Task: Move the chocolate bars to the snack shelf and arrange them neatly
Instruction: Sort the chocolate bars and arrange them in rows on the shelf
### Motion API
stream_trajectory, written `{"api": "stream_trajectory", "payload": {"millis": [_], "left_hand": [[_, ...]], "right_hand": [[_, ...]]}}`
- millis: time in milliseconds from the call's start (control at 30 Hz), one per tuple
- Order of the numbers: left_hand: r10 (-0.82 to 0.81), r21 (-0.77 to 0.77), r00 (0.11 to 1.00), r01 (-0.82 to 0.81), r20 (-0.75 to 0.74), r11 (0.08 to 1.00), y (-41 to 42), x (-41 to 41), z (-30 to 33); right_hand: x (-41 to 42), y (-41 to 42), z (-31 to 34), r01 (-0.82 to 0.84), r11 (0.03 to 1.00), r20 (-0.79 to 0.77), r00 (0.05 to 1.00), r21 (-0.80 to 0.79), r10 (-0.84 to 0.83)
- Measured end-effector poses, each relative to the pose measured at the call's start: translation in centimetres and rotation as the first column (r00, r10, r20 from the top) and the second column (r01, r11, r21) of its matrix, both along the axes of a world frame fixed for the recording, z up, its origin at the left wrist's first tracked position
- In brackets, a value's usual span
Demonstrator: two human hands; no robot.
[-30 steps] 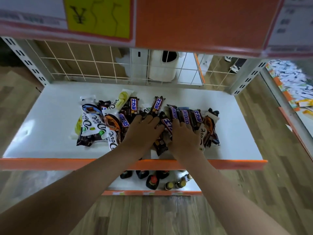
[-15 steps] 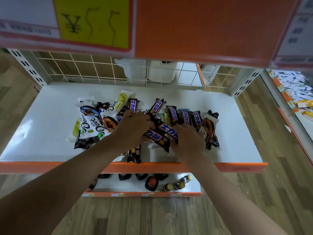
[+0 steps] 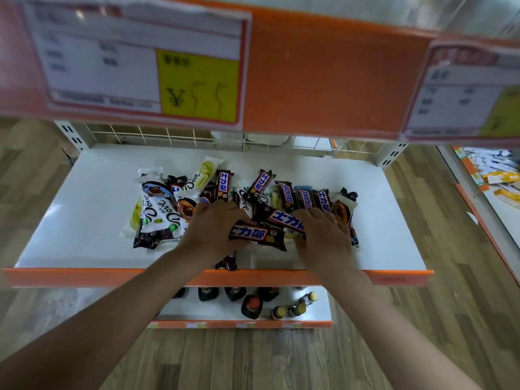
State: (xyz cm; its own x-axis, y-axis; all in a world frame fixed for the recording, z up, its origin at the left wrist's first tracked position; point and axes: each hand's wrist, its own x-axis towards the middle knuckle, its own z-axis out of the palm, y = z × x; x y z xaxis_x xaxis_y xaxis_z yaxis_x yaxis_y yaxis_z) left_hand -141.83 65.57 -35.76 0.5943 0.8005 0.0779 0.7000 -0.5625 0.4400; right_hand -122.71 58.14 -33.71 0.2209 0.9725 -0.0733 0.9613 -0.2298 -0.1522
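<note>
Left hand [image 3: 209, 229] grips one dark brown plastic-wrapped chocolate bar [image 3: 254, 235], probably to straighten it on the white metal shelf [image 3: 84, 220]; right hand [image 3: 323, 235] covers another, grip unclear.

Jumbled chocolate bars [image 3: 284, 192], heaped on white shelf [image 3: 84, 209]

A second ago both our hands lay flat on the heap of chocolate bars [image 3: 253, 198]. Now our left hand [image 3: 213, 226] grips one brown Snickers bar [image 3: 257, 235] lifted off it, and our right hand [image 3: 323, 235] holds a second Snickers bar [image 3: 281, 219] just behind.
</note>
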Motion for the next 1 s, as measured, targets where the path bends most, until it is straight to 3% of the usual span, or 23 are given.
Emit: {"api": "stream_trajectory", "payload": {"millis": [233,433,600,1000], "left_hand": [[0.014,-0.003,0.998,-0.014,0.060,1.000,-3.4,-1.3,3.9],[-0.007,-0.058,0.999,0.004,-0.054,0.998,-6.8,-2.6,8.4],[-0.010,-0.048,0.999,0.008,-0.038,0.999,-9.4,-4.5,12.2],[-0.085,0.112,0.996,0.081,0.038,0.990,-12.9,-8.0,23.4]], "right_hand": [[-1.2,-3.3,3.8,-0.035,0.998,0.027,0.999,0.043,0.034],[-2.7,-6.5,8.2,-0.061,0.998,0.055,0.997,0.016,0.060],[-3.4,-8.8,12.1,-0.108,0.994,0.068,0.992,0.030,0.106],[-5.2,-13.4,22.6,-0.188,0.968,0.061,0.982,0.169,0.180]]}}
